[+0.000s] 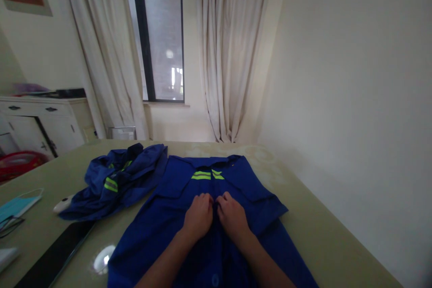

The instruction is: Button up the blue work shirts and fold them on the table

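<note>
A dark blue work jacket (162,229) with yellow-green reflective strips lies spread front side up before me, its collar end toward the far side. Both hands meet at its front opening, just below the strips. My left hand (200,216) is closed with its fingers curled on the left front edge. Close beside it, my right hand (232,216) is closed on the right front edge. The fingertips hide whatever small part of the placket lies between them. Nearer to me, a round button (215,280) shows on the front.
Another crumpled blue garment (135,189) with reflective strips lies at the left. Beside it are a white mouse-like object (63,204), a long black flat object (57,252) and a light blue face mask (20,207). A wall (364,121) borders the table (324,216) on the right.
</note>
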Tool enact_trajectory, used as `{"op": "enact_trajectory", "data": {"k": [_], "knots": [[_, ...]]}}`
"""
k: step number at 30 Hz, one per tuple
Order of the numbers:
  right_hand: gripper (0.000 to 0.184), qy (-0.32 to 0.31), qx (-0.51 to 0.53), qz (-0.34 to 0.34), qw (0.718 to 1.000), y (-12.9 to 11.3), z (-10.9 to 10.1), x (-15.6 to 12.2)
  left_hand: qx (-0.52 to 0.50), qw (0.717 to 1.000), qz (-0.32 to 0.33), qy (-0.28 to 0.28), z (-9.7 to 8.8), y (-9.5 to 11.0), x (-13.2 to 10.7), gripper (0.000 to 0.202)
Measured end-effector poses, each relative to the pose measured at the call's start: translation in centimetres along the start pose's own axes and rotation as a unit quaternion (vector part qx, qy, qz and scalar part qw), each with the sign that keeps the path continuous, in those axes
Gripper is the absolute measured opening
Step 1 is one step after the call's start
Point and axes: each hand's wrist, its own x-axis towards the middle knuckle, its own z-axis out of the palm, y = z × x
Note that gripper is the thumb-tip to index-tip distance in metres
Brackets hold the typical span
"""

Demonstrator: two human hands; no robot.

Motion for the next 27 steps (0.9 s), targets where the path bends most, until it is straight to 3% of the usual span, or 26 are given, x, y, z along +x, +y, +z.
{"op": "enact_trajectory", "data": {"k": [3, 8, 11, 14, 19, 27], "knots": [[0.025, -0.007, 0.024, 0.031, 0.999, 0.3, 0.3, 0.3, 0.063, 0.995, 0.033, 0.064, 1.1, -0.3, 1.5, 0.035], [0.022, 0.025, 0.166, 0.023, 0.985, 1.2, 0.4, 0.6, -0.011, 0.995, 0.090, 0.037, 2.1, -1.7, 1.4, 0.047], [0.017, 0.046, 0.208, 0.040, 0.976, 1.4, 0.5, 0.7, -0.079, 0.993, 0.077, 0.039, 1.7, -1.9, 1.2, 0.040], [0.018, 0.060, 0.182, 0.054, 0.980, 1.2, 0.5, 0.6, -0.133, 0.989, 0.057, 0.036, 1.2, -1.6, 1.4, 0.032], [0.024, 0.004, 0.117, -0.041, 0.992, 0.8, 0.0, 0.2, -0.164, 0.986, 0.004, 0.012, 1.2, -1.7, 2.1, 0.035], [0.023, 0.015, 0.231, -0.052, 0.971, 1.6, -0.4, 0.5, -0.211, 0.976, -0.020, 0.055, 2.2, -2.2, 1.8, 0.027]]}}
